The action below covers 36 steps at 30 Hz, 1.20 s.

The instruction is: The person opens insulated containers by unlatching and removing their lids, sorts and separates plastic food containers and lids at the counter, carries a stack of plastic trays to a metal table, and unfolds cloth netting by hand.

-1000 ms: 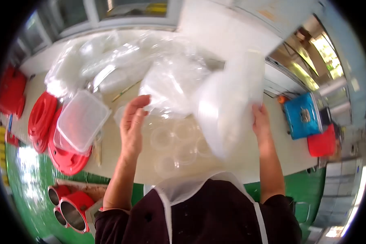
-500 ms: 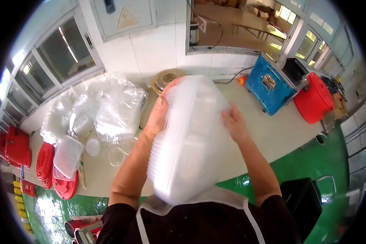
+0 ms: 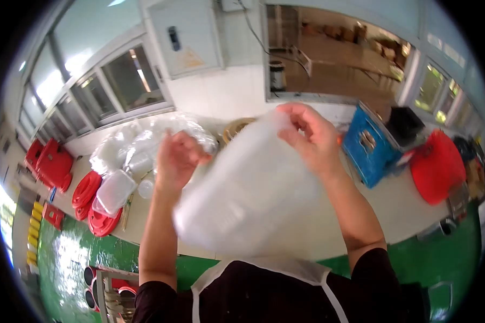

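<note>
A blurred stack of translucent plastic containers (image 3: 245, 194) is tilted in front of my chest, above the table. My right hand (image 3: 310, 134) grips its upper corner, with the thumb on the near face and the fingers over the edge. Off the stack's left side, my left hand (image 3: 182, 156) is raised with its fingers loosely bent and apart, and I see nothing in it. Beyond the left hand lies a pile of clear plastic bags (image 3: 140, 141) holding more plastic ware.
Red lids (image 3: 103, 222) and a clear rectangular container (image 3: 116, 192) are at the table's left end. A blue machine (image 3: 365, 145) and a red tub (image 3: 438, 167) stand at the right. A round, gold-coloured item (image 3: 237, 128) sits behind the stack. The floor (image 3: 73, 253) is green.
My left hand has come off the stack's side and moved left. My right hand has moved up onto the upper corner. The camera view has shifted, showing more of the wall.
</note>
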Each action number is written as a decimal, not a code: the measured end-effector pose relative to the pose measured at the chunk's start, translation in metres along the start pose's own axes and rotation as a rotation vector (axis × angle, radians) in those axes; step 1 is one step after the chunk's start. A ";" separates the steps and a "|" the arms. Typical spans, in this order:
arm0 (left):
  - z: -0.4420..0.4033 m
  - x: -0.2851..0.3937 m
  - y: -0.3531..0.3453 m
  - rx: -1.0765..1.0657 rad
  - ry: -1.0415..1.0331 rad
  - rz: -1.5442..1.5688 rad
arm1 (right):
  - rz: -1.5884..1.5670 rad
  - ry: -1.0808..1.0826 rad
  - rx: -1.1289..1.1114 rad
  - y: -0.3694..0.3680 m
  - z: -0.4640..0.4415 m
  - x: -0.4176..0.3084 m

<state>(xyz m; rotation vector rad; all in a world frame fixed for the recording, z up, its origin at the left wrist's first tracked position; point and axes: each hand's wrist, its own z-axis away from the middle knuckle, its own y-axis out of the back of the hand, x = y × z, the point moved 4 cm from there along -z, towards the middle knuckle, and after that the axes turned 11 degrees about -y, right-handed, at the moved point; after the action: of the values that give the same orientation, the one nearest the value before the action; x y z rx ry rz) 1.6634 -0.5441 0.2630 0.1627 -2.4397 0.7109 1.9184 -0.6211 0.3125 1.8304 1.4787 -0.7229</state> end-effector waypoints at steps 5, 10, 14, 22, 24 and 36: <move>-0.051 0.019 -0.064 -0.003 -0.164 -0.679 | 0.056 0.392 -0.294 -0.035 -0.027 -0.051; -0.043 0.005 -0.101 0.065 -0.273 -0.759 | -0.533 0.378 -0.153 -0.072 -0.043 -0.057; -0.008 0.025 -0.099 0.083 -0.382 -0.865 | -0.131 0.656 -0.021 -0.096 -0.034 -0.064; 0.059 0.061 -0.083 0.330 -0.588 -0.978 | -0.245 0.571 -0.293 -0.167 -0.024 -0.068; 0.071 0.074 -0.078 0.433 -0.574 -0.936 | -0.267 0.540 -0.283 -0.187 -0.028 -0.071; 0.130 0.147 -0.059 0.808 -0.683 -0.588 | -0.447 0.282 -0.444 -0.312 -0.024 -0.072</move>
<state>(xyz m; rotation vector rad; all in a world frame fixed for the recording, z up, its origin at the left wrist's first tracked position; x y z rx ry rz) 1.4927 -0.6563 0.2847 1.5752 -2.2938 1.4687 1.5988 -0.6037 0.3353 1.3131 2.0759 -0.2979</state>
